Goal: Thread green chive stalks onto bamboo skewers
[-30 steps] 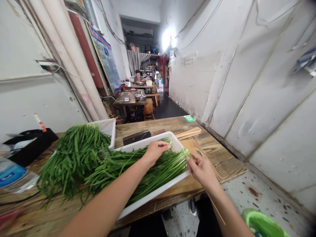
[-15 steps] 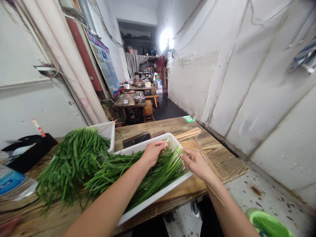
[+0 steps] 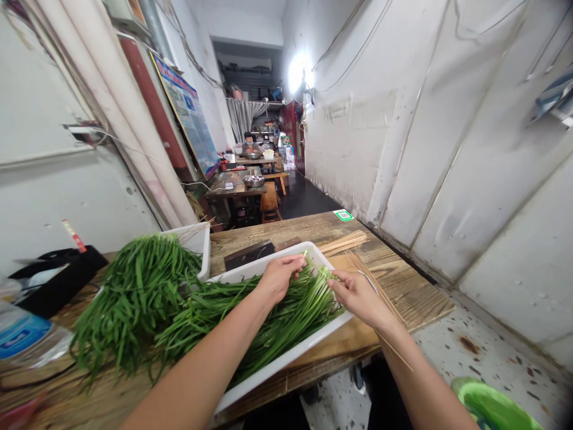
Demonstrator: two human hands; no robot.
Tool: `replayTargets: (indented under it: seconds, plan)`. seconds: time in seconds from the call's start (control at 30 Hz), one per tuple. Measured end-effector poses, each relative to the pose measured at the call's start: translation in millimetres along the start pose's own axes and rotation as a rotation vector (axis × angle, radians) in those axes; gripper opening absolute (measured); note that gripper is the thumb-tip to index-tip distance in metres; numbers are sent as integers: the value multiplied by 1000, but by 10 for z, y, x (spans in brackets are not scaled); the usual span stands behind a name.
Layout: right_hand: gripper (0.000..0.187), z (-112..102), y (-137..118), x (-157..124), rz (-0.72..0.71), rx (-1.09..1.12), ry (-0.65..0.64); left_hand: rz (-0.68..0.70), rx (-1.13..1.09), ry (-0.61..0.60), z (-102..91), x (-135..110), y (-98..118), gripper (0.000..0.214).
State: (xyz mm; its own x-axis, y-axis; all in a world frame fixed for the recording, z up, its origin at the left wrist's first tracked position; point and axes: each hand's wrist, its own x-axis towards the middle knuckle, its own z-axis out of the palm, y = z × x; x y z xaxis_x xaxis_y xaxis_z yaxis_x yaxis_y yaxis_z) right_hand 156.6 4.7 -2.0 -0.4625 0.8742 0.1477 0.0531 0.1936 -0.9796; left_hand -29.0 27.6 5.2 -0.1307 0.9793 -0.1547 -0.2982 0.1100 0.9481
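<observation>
Garlic chives (image 3: 277, 334): on my remote feed, the bunch lay lengthwise in a white plastic tray (image 3: 286, 362), pale ends to the right, leaves running out past the left end.
Left hand (image 3: 278, 279): over the far side of the bunch, thumb and fingers drawn nearly together, a pale stem end showing at the tips. I could not tell whether it was gripped.
Right hand (image 3: 353, 292): at the pale ends, thumb and forefinger slightly parted, other fingers loosely curled. I could not confirm a hold on any stem.
Leafy pile (image 3: 134, 286): more chives, heaped against a second white tray (image 3: 205, 248) and drooping over the tabletop (image 3: 412, 292).
Bamboo skewers (image 3: 344, 243): in a bundle beyond the first tray's right end; more lay near my right hand.
Pale-end step: I judged it to be sorting or picking over the stem ends, with stems still massed together.
Next fingertip move: in my estimate, it called for a light pinch on few stems, neighbours left undisturbed; the leaves probably tangle.
</observation>
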Motion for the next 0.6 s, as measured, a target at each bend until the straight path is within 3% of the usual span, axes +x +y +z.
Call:
replayTargets:
  seconds: [0.6]
  plan:
    - [25, -19, 45, 22, 4, -14, -16, 23, 35, 55, 1, 42, -45, 31]
